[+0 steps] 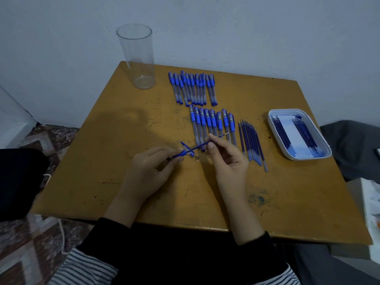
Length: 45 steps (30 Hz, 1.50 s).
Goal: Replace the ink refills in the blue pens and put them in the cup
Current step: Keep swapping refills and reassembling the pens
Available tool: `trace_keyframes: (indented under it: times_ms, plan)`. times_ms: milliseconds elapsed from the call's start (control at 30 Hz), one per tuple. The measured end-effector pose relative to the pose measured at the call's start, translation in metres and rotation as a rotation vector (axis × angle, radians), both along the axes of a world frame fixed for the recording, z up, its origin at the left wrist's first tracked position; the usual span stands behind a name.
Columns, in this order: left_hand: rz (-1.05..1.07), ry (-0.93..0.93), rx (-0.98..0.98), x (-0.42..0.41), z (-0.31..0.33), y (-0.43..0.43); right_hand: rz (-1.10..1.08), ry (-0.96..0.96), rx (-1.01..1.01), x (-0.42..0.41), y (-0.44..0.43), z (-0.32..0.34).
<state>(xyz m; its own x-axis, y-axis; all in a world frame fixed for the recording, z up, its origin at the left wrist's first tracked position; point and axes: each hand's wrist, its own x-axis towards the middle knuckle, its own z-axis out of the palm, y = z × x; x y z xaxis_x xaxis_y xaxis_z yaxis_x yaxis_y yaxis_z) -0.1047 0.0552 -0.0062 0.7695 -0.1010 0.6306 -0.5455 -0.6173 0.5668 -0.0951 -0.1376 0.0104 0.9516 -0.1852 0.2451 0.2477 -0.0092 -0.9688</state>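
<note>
Pinching the slim dark refill [200, 146] between thumb and fingertips, our right hand [228, 161] held it slanted, its far end with the fine point raised toward the rows of pens and its near end running down into the open pen barrel [178, 154]. Our left hand [150, 167] was curled round that barrel, thumb and forefinger closed on it just behind the blue grip section, so both hands were holding something and neither was slack. How far the refill sat inside the barrel we could not tell.

Just beyond the barrel lay a blue cap [183, 144], and beside it, on the bare wood between our hands, a small metal tip [197, 158].

Behind our right hand was the near row of blue pens [209, 122], capped and lying side by side, and farther back a second row of blue pens [193, 89] packed close together. To the right of the near row lay a fan of loose refills [251, 140], touching one another. Well apart from them, near the right edge, sat a white tray [304, 158] with more dark refills [304, 132] along its two long sides.

The clear cup [136, 56] stood upright at the far left corner of the scuffed yellow-brown table [123, 140], with no pens in it.
</note>
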Motion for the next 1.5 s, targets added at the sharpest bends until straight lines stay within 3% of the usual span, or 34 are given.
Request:
trace_keyframes:
  times_ms: [300, 433, 767, 967, 1133, 1500]
  plan:
    - [0.006, 0.029, -0.061, 0.003, 0.001, 0.001, -0.059, 0.002, 0.307, 0.009, -0.011, 0.007]
    - [-0.017, 0.068, -0.097, 0.007, 0.000, 0.002, -0.086, 0.051, 0.324, 0.012, -0.022, 0.010]
    - [-0.088, 0.144, -0.217, 0.010, 0.013, -0.048, -0.197, 0.209, 0.114, 0.022, -0.094, 0.022]
    - [-0.124, 0.102, -0.217, 0.017, 0.009, -0.082, -0.210, 0.242, -0.191, 0.028, -0.135, 0.027]
    - [-0.115, 0.087, -0.133, 0.021, 0.012, -0.113, -0.211, 0.242, -0.471, 0.032, -0.143, 0.024]
    - [-0.112, 0.029, 0.043, 0.030, 0.009, -0.136, -0.314, 0.122, -0.792, 0.026, -0.121, 0.008]
